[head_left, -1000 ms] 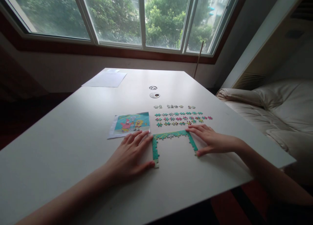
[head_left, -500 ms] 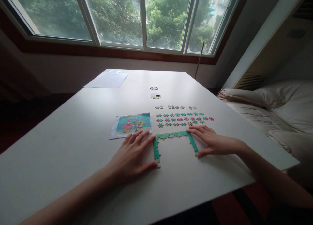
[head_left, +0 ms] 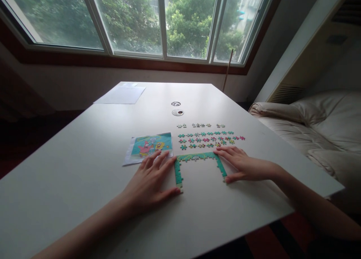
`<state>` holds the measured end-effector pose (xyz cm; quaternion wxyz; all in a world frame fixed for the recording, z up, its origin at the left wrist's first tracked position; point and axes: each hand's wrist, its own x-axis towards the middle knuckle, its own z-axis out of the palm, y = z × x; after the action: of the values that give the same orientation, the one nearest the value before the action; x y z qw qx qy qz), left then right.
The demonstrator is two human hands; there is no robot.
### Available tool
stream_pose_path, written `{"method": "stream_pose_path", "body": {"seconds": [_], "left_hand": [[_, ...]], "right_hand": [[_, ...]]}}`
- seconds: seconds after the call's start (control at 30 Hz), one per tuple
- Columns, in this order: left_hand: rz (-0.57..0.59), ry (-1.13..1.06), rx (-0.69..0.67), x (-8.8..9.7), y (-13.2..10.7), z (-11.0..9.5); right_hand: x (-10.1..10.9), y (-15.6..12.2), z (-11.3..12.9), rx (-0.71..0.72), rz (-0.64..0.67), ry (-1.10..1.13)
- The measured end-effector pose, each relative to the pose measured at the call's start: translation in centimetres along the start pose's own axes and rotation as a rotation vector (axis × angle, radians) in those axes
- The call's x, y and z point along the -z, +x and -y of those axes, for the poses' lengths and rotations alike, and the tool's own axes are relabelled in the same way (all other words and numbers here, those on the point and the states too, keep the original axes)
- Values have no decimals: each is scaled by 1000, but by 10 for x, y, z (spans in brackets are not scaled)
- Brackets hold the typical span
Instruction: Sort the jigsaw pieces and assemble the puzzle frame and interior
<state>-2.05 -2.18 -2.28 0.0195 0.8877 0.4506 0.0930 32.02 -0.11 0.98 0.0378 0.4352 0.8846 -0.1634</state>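
Three-sided puzzle border [head_left: 196, 157] is flanked on bench [head_left: 84, 168] by left grip [head_left: 152, 178] and right grip [head_left: 241, 165], sides touched by both. Loose pieces [head_left: 210, 133] laid in rows beyond; picture sheet [head_left: 152, 143] partly covered by left grip.

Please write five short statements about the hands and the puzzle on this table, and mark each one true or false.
1. The left hand touches the puzzle frame. True.
2. The puzzle frame has all four sides joined. False: its near side is open.
3. The picture lies to the left of the loose pieces. True.
4. The loose pieces are in one heap. False: they are spread in rows beyond the frame.
5. The right hand lies on the picture. False: the right hand is at the right side of the frame.
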Motion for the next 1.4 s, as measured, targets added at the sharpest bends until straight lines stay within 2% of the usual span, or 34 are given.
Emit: {"method": "stream_pose_path", "body": {"seconds": [0.4, 0.57, 0.67, 0.87, 1.4], "left_hand": [[-33, -42, -45, 0, 0, 1], [-73, -116, -166, 9, -9, 2], [-51, -182, -267, 16, -16, 1], [92, -234, -408, 24, -19, -4], [62, -251, -427, 24, -20, -4]], "right_hand": [[0, 0, -5, 23, 28, 28], [-1, 0, -9, 34, 33, 47], [-1, 0, -8, 33, 32, 46], [1, 0, -8, 31, 44, 59], [3, 1, -8, 10, 56, 74]]}}
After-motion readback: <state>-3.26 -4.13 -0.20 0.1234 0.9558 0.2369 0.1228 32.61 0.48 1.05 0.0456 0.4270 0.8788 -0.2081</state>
